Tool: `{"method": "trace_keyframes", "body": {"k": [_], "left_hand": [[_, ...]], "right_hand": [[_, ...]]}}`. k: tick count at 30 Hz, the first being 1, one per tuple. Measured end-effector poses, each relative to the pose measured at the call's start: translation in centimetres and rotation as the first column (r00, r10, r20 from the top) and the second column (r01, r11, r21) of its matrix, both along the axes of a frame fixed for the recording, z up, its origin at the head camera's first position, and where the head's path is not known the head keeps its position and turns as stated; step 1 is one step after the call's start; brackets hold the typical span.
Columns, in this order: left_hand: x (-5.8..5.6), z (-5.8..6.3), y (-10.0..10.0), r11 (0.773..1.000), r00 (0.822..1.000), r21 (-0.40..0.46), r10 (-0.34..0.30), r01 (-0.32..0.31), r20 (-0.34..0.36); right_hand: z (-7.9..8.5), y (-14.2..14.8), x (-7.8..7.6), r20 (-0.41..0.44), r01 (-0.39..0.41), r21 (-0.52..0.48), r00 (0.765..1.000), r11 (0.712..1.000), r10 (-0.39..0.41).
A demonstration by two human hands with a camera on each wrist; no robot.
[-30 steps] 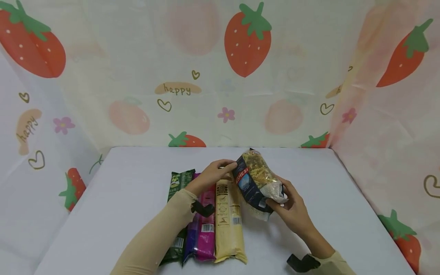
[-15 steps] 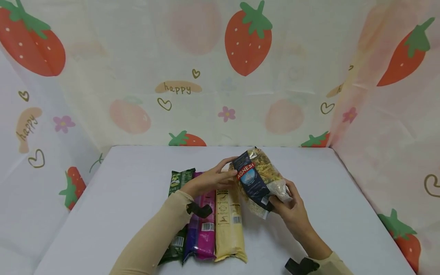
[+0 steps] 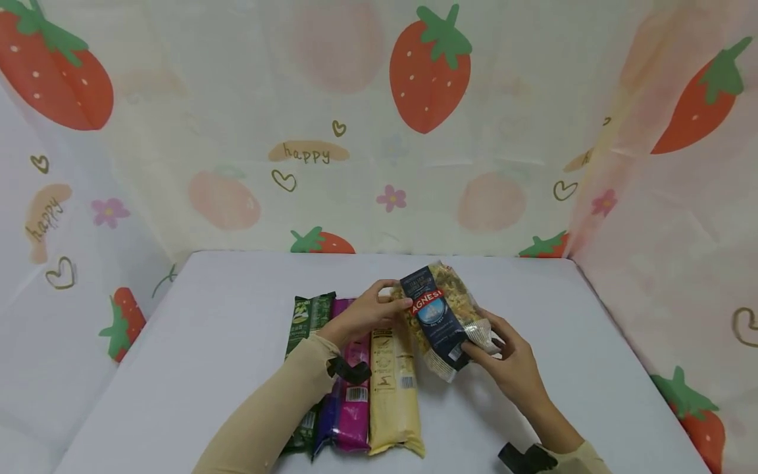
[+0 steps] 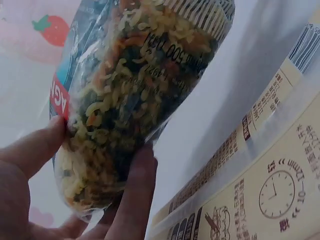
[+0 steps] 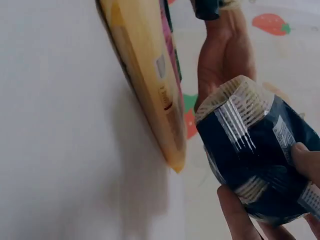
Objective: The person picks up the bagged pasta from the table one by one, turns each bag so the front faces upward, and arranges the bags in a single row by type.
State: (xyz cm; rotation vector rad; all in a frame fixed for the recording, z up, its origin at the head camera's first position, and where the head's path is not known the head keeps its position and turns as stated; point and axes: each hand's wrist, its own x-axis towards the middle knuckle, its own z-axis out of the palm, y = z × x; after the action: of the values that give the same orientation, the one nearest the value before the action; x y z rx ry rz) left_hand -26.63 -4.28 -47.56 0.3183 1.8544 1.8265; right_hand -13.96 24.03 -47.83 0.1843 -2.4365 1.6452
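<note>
The left hand [image 3: 370, 313] pinches one end and the right hand [image 3: 509, 362] grips the other end of a tilted AGNESI pasta bag [image 3: 435, 316], seemingly raised above the tabletop [image 3: 231, 322] short of its far edge, right of side-by-side yellow [image 3: 393, 395], magenta [image 3: 354, 421] and green packets [image 3: 309, 316].
</note>
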Motion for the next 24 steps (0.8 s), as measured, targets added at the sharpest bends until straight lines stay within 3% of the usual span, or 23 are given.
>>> {"method": "trace_keyframes", "body": {"k": [2, 7, 14, 24], "left_hand": [[0.1, 0.1, 0.2, 1.0, 1.0, -0.018, 0.025, -0.026, -0.017], [0.2, 0.5, 0.8, 0.995, 0.996, -0.058, 0.078, -0.08, -0.046], [0.4, 0.4, 1.7, 0.988, 0.99, -0.102, 0.103, -0.113, -0.094], [0.6, 0.8, 4.0, 0.98, 0.979, -0.087, 0.168, -0.179, -0.117]], "right_hand": [[0.0, 0.2, 0.1, 0.005, 0.005, 0.041, 1.0, 0.999, -0.005], [-0.2, 0.5, 0.4, 0.034, -0.02, 0.034, 0.999, 0.999, 0.019], [-0.8, 0.5, 0.7, 0.061, -0.034, 0.082, 0.998, 0.996, 0.029], [-1.2, 1.4, 0.0, 0.014, -0.038, 0.021, 0.999, 0.999, 0.037]]}}
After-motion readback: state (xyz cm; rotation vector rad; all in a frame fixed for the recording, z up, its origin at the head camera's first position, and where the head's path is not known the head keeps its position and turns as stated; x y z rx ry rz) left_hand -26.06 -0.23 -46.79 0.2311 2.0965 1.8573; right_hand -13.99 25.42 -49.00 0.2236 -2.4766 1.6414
